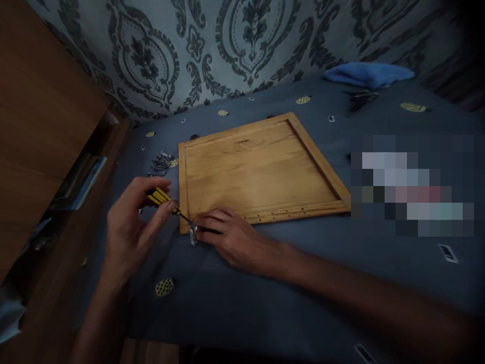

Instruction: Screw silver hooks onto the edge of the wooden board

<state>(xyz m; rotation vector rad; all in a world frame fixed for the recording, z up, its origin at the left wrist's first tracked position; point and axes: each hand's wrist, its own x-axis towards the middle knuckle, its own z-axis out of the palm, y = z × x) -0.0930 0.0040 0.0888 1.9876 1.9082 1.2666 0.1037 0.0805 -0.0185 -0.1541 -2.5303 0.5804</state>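
Observation:
My left hand (132, 227) is closed round the yellow-and-black handle of a screwdriver (161, 198). The shaft slants down to the right, and its tip meets a small shiny metal fitting (193, 234) at the near left corner of a framed wooden panel (250, 167). From the other side, my right hand (231, 237) lies over the panel's near edge with its fingertips pressed against that fitting. Part of the fitting is hidden by those fingers. A row of small dark holes runs along the panel's near rail, right of my right hand.
The panel lies on a dark blue patterned cloth (242, 303). Loose metal hardware (161, 163) is heaped beyond my left hand. A wooden cabinet (45, 116) borders the left side. A blue cloth (369, 74) and a dark object (359, 98) lie at the back right; a blurred patch covers the right.

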